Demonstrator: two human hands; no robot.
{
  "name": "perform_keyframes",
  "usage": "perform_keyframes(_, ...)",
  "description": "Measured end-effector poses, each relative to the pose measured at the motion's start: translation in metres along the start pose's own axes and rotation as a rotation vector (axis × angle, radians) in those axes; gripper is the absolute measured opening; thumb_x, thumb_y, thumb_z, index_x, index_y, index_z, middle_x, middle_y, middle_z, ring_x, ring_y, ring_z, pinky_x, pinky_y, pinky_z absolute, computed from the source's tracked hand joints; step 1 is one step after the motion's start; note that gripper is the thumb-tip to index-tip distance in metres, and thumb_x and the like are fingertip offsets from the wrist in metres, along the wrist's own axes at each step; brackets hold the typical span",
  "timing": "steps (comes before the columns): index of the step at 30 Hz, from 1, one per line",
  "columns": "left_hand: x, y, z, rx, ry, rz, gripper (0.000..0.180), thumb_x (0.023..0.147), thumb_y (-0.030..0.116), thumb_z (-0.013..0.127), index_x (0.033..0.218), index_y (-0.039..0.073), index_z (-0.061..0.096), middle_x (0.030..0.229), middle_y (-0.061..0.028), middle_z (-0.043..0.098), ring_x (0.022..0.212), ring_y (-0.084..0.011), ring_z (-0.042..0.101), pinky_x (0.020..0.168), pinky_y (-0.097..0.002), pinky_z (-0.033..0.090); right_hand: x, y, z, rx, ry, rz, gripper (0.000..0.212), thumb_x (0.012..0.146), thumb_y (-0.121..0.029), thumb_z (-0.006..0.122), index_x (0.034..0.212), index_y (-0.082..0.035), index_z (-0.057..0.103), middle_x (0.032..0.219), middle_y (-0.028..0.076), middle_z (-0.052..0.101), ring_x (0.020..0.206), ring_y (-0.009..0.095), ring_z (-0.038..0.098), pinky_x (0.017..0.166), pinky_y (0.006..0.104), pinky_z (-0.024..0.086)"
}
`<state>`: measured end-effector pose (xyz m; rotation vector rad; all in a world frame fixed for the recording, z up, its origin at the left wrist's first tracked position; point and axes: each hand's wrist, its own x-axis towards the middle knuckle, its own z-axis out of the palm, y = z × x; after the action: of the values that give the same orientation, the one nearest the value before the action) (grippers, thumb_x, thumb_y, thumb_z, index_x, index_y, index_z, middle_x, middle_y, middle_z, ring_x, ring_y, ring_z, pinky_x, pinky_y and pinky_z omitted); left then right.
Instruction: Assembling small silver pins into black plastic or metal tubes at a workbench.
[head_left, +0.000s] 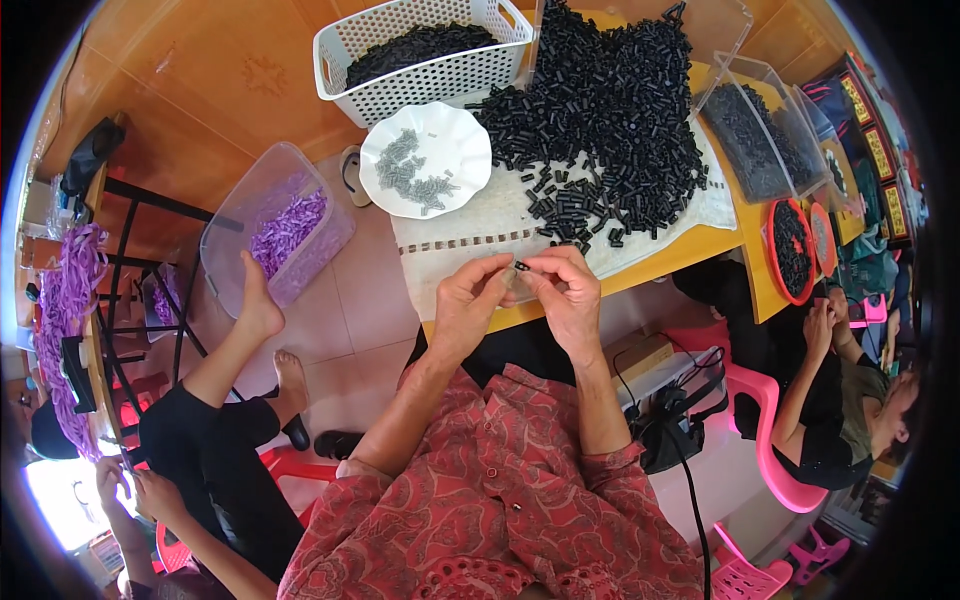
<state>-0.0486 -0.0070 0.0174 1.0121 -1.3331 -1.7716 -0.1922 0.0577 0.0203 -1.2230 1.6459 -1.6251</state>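
Over the near edge of the table, my left hand (pixel 467 308) and my right hand (pixel 566 303) meet, fingertips nearly touching. A small black cylindrical piece (pixel 521 266) shows between them, pinched by my right thumb and forefinger. The left thumb and forefinger are closed beside it; what they grip, if anything, is too small to name. Just beyond my hands, a big heap of small black tube pieces (pixel 610 120) spreads over a white cloth (pixel 470 262). To the heap's left sits a white scalloped bowl (pixel 462 150) with small clear grey pieces (pixel 405 172) in it.
A white perforated basket (pixel 430 85) of black pieces stands at the back. Clear bins (pixel 765 140) and a red tray (pixel 773 255) lie right. A plastic tub (pixel 335 240) of purple pieces is on the floor. Other people sit left and right, near a pink chair (pixel 765 430).
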Motion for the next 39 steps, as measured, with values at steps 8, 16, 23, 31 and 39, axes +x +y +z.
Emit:
perform_keyframes(8, -0.002, -0.009, -0.013, -0.344, -0.061, -0.033, 0.021, 0.098, 0.004, 0.06, 0.117, -0.001, 0.066, 0.097, -0.0087, 0.071, 0.079, -0.0126, 0.068, 0.074, -0.0275, 0.058, -0.006, -0.012, 0.01, 0.111, -0.028, 0.017, 0.019, 0.084, 0.009, 0.069, 0.102, 0.001, 0.071, 0.097, 0.005, 0.061, 0.076, 0.01, 0.062, 0.063, 0.0247, 0.051)
perform_keyframes(16, -0.011, -0.001, -0.048, -0.574, 0.049, -0.015, 0.022, 0.099, 0.001, 0.055, 0.118, -0.003, 0.065, 0.11, -0.0167, 0.068, 0.087, -0.024, 0.071, 0.082, -0.0398, 0.061, 0.001, -0.011, 0.022, -0.309, -0.031, -0.095, 0.017, 0.082, 0.006, 0.069, 0.097, -0.003, 0.07, 0.091, 0.009, 0.062, 0.078, 0.022, 0.064, 0.067, 0.031, 0.052)
perform_keyframes(23, -0.018, 0.001, -0.051, -0.589, 0.062, 0.089, 0.022, 0.097, -0.003, 0.056, 0.117, -0.003, 0.064, 0.11, -0.0168, 0.068, 0.094, -0.0278, 0.071, 0.086, -0.0416, 0.06, 0.014, -0.003, 0.04, -0.62, -0.067, -0.315, 0.016, 0.078, -0.002, 0.072, 0.092, -0.007, 0.069, 0.088, 0.008, 0.058, 0.084, 0.03, 0.06, 0.071, 0.0406, 0.049)
perform_keyframes(31, -0.024, 0.006, -0.048, -0.341, 0.077, 0.235, 0.023, 0.09, -0.008, 0.065, 0.113, -0.004, 0.067, 0.112, -0.0127, 0.066, 0.097, -0.0199, 0.069, 0.09, -0.0313, 0.057, 0.026, -0.01, 0.047, -0.756, -0.145, -0.355, 0.016, 0.076, -0.003, 0.073, 0.092, -0.007, 0.071, 0.088, 0.009, 0.059, 0.083, 0.03, 0.061, 0.071, 0.0401, 0.049)
perform_keyframes(39, -0.026, 0.007, -0.05, -0.201, 0.053, 0.271, 0.022, 0.088, -0.01, 0.067, 0.109, -0.004, 0.068, 0.113, -0.0108, 0.063, 0.096, -0.0188, 0.068, 0.089, -0.0288, 0.056, 0.03, -0.01, 0.05, -0.782, -0.211, -0.343, 0.011, 0.076, -0.001, 0.072, 0.084, -0.004, 0.066, 0.089, 0.01, 0.058, 0.085, 0.031, 0.059, 0.072, 0.0413, 0.047)
